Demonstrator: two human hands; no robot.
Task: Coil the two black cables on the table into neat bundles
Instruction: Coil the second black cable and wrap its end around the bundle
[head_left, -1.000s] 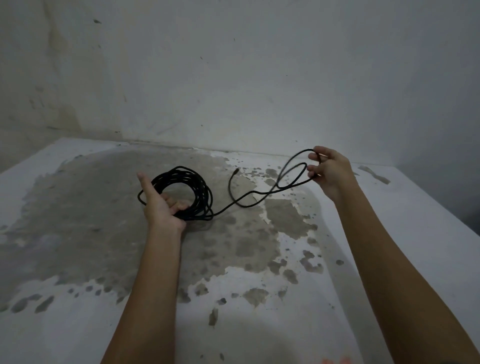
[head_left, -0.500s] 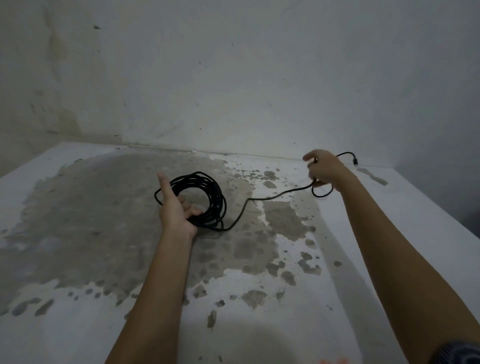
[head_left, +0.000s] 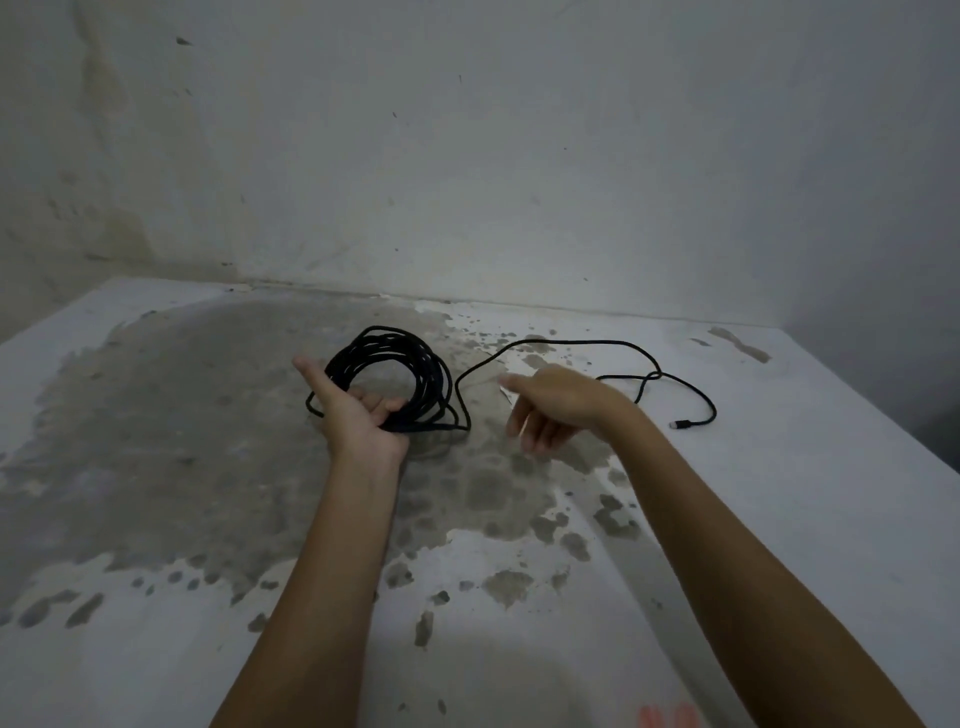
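A black cable is wound into a round coil (head_left: 415, 364) of several loops. My left hand (head_left: 358, 415) holds the coil's near side, fingers curled round the strands, thumb stretched up to the left. From the coil a loose tail (head_left: 613, 344) runs right across the table (head_left: 831, 493), crosses itself once and ends in a small plug (head_left: 679, 424). My right hand (head_left: 556, 402) hovers just right of the coil, fingers relaxed and pointing left and down, holding nothing. Only one cable is in view.
The table is white with a large grey worn patch (head_left: 182, 415) in the middle and left. A stained wall (head_left: 467, 156) stands right behind it, and the table's right edge falls away at the far right.
My right hand has let go of the cable's tail and moved left toward the coil. The tail now lies loose on the table at the right. The left hand has kept its hold.
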